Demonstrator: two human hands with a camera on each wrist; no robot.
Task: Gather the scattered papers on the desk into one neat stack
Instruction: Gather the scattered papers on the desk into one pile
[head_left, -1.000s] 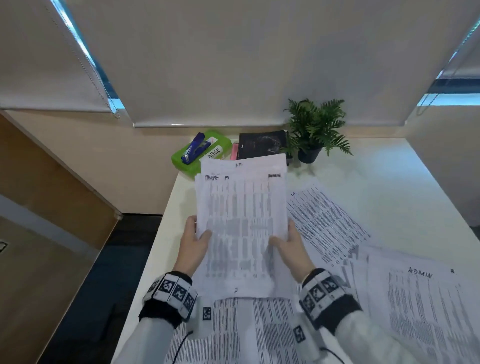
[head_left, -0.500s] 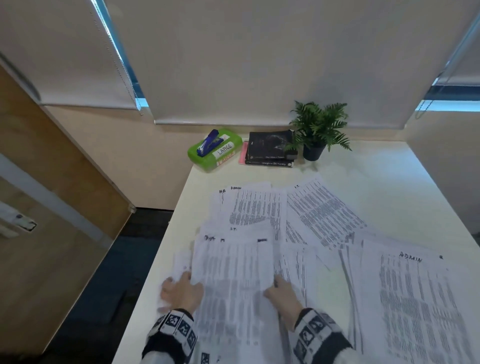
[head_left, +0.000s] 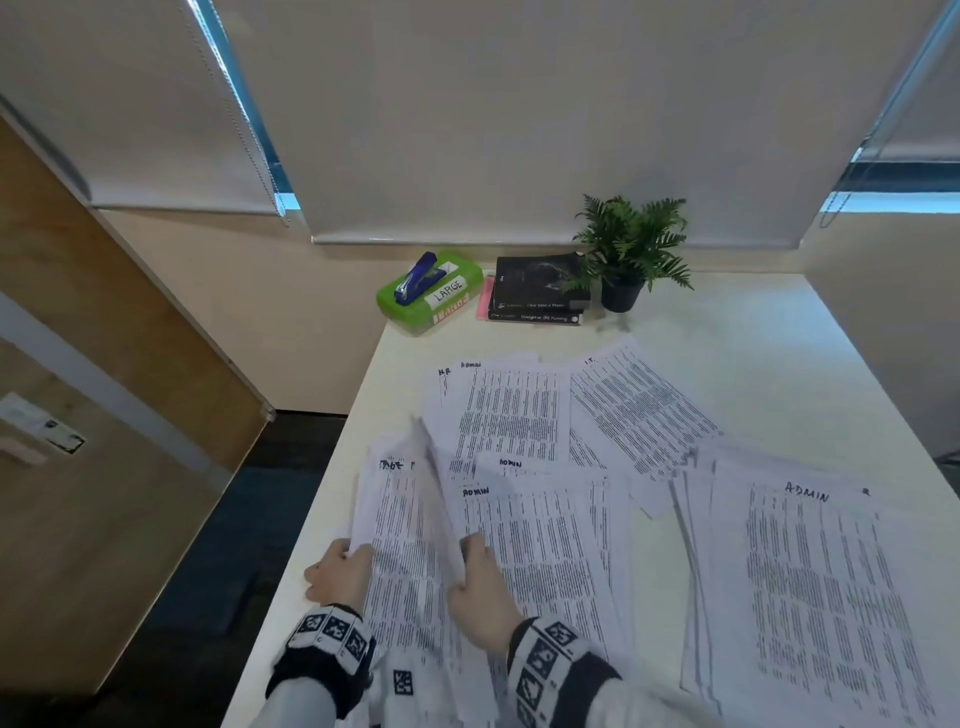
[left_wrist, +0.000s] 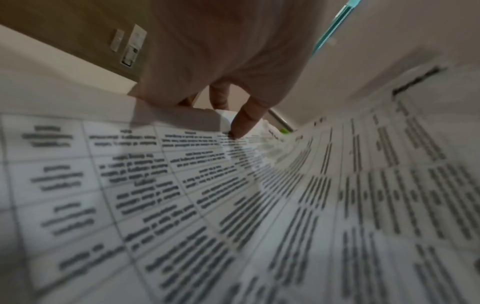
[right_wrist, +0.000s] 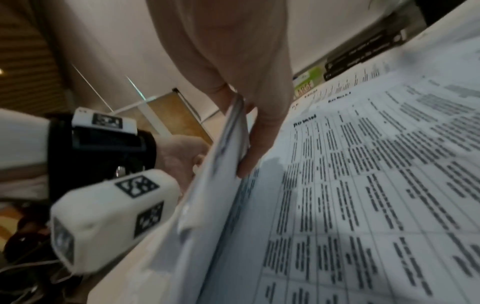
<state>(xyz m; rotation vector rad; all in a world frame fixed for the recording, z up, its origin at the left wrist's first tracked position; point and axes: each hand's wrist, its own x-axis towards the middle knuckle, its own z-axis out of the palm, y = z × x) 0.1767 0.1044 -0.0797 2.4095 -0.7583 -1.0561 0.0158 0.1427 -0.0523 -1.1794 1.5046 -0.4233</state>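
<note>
The gathered bundle (head_left: 410, 545) lies at the table's (head_left: 769, 374) near left corner, long axis toward the far edge, left hand (head_left: 337, 574) pinching its left side, right hand (head_left: 480, 597) pinching its raised right side, loose sheets (head_left: 639, 415) rightward, nearer the right hand.

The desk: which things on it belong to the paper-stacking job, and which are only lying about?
Belong to the job:
- held bundle of papers, gripped by the left hand and the right hand
- loose printed sheets
- ADMIN pile

Only lying about:
- green box with blue stapler
- black books
- potted fern
</note>
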